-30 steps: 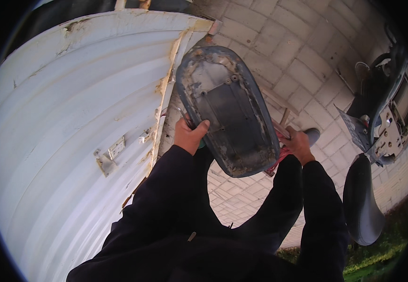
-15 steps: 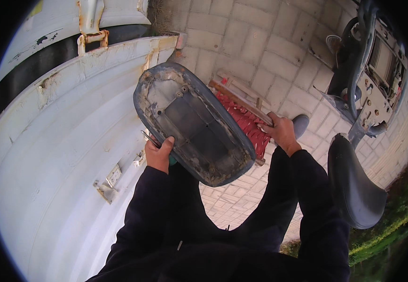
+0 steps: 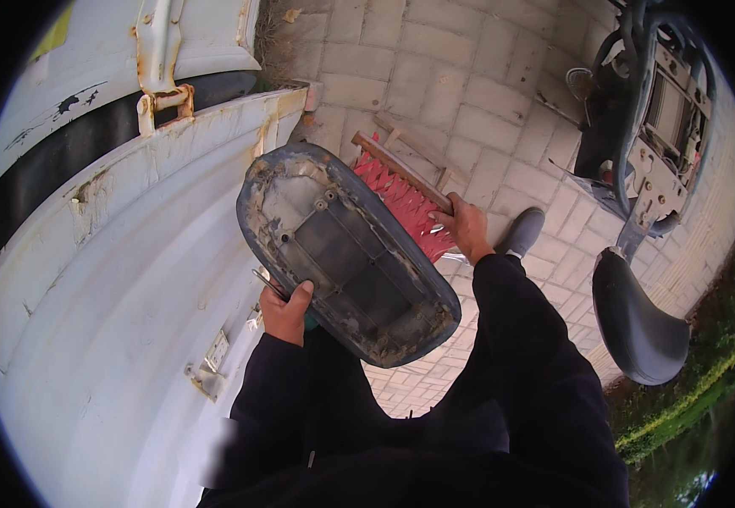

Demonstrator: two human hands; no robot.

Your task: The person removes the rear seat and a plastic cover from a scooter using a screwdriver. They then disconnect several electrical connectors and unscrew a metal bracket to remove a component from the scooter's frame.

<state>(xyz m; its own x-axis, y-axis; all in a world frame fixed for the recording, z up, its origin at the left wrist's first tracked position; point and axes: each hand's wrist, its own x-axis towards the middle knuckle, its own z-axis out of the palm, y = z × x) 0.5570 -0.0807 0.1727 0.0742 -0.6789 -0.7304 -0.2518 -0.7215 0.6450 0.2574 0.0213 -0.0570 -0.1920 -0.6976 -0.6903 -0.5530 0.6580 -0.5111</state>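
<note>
Dark grey and scuffed, the seat pan [image 3: 346, 254] fills the middle of the scene, underside up, slanting from far left to near right. Crusty, pale-brown residue runs all round inside its rim, and the centre is ribbed dark plastic.

On its left edge, here's the left hand [image 3: 285, 315]: partly closed, thumb pressed over the rim, the other fingers mostly out of sight. A slim metal rod [image 3: 272, 285] pokes out of that same grip, angled far and left. Something green [image 3: 310, 322] peeks out just beside the hand; can't tell what it is.

Over to the right, the right hand [image 3: 466, 229] is curled closed around the near end of a wooden bar [image 3: 406, 173]. That bar edges a low frame with red woven straps [image 3: 397, 188], lying beyond the seat pan and partly hidden by it.

Just right of that hand, a dark shoe [image 3: 524, 230] on pale paving [image 3: 359, 51]. Farther right stands a stripped-down machine [image 3: 660, 182], with a black padded saddle [image 3: 638, 317] on its near side. And all down the left, a white metal panel [image 3: 130, 279], rust on its far hinge [image 3: 164, 110].
</note>
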